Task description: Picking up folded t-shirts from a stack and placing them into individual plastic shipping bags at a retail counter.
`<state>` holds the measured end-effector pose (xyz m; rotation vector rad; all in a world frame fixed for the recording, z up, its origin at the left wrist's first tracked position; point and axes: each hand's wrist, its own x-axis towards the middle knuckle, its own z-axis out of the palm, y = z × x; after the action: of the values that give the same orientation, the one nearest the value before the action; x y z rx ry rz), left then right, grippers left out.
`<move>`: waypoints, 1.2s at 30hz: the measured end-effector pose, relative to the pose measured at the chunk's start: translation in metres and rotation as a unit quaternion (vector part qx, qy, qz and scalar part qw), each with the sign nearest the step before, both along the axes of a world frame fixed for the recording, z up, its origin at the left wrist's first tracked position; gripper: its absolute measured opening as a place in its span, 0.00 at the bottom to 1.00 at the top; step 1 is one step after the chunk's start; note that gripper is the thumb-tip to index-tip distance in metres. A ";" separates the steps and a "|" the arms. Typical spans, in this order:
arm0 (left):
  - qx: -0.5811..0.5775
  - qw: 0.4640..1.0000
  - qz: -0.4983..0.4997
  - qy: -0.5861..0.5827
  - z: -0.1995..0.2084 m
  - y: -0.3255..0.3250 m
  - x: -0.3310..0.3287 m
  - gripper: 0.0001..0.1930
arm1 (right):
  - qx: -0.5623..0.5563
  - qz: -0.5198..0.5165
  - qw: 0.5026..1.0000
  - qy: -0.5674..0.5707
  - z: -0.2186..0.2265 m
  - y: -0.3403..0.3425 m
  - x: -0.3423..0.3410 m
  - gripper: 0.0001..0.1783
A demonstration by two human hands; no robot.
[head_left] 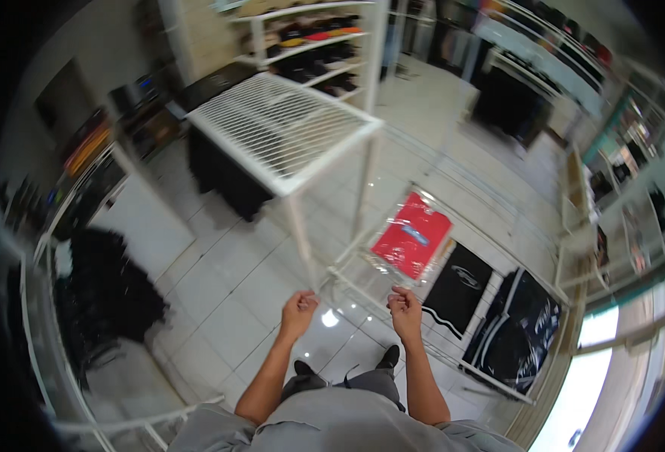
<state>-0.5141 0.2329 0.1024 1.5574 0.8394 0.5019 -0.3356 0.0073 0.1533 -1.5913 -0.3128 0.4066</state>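
1. Apparently, the left hand [297, 315] holds nothing, its grip loosely half-curled.
2. Fingers curl on the right hand [405, 314], near the red garment packet [414, 235]; whether its grip pinches plastic, I can't tell.
3. That packet seems to lie on the low white rack [496, 382]: probably light, floppy, slippery, best taken by both side edges.

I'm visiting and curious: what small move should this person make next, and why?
Perhaps ease the right hand forward to the near edge of the red packaged garment, which appears just beyond it, while the left hand is farther away. Whether the right hand already touches the garment's package, I can't tell.
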 end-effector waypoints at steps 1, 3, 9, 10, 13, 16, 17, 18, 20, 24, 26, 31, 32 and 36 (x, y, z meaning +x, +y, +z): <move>0.020 0.999 0.033 0.002 0.019 0.024 -0.026 0.16 | 0.012 0.023 1.000 0.012 0.014 0.027 -0.015 0.16; 0.041 0.995 0.088 0.009 0.065 0.060 -0.074 0.16 | 0.025 0.069 0.997 0.029 0.034 0.078 -0.047 0.15; 0.000 0.957 0.280 -0.070 0.140 0.106 -0.197 0.17 | 0.058 0.254 0.965 -0.014 0.076 0.201 -0.123 0.14; 0.002 0.953 0.293 -0.072 0.144 0.108 -0.211 0.17 | 0.059 0.267 0.962 -0.015 0.082 0.218 -0.132 0.14; -0.011 0.939 0.332 -0.086 0.146 0.112 -0.239 0.16 | 0.058 0.318 0.946 -0.026 0.096 0.260 -0.156 0.13; -0.046 0.932 0.347 -0.097 0.137 0.124 -0.249 0.18 | 0.069 0.347 0.935 -0.017 0.104 0.299 -0.174 0.13; -0.056 0.931 0.350 -0.085 0.132 0.129 -0.251 0.16 | 0.066 0.360 0.931 -0.007 0.105 0.313 -0.178 0.13; -0.067 0.931 0.352 -0.071 0.128 0.135 -0.254 0.14 | 0.064 0.371 0.927 0.004 0.104 0.326 -0.183 0.13; -0.066 0.929 0.359 -0.068 0.123 0.153 -0.259 0.15 | 0.062 0.386 0.920 0.003 0.103 0.356 -0.188 0.13; -0.057 0.923 0.374 -0.070 0.125 0.212 -0.252 0.15 | 0.071 0.421 0.904 0.010 0.098 0.428 -0.183 0.13; -0.048 0.919 0.383 -0.072 0.128 0.251 -0.248 0.15 | 0.097 0.413 0.905 0.013 0.092 0.470 -0.174 0.12; -0.007 0.919 0.387 -0.077 0.149 0.357 -0.229 0.15 | 0.112 0.426 0.897 0.020 0.114 0.578 -0.152 0.11; -0.007 0.914 0.398 -0.080 0.157 0.374 -0.225 0.15 | 0.129 0.429 0.894 0.027 0.122 0.598 -0.148 0.11; 0.028 0.907 0.402 -0.119 0.188 0.452 -0.205 0.16 | 0.159 0.453 0.877 0.023 0.139 0.680 -0.133 0.11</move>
<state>-0.7192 0.6851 0.2900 1.1088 1.2690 1.2915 -0.4682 0.6871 0.2922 -1.0239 -1.0459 1.0477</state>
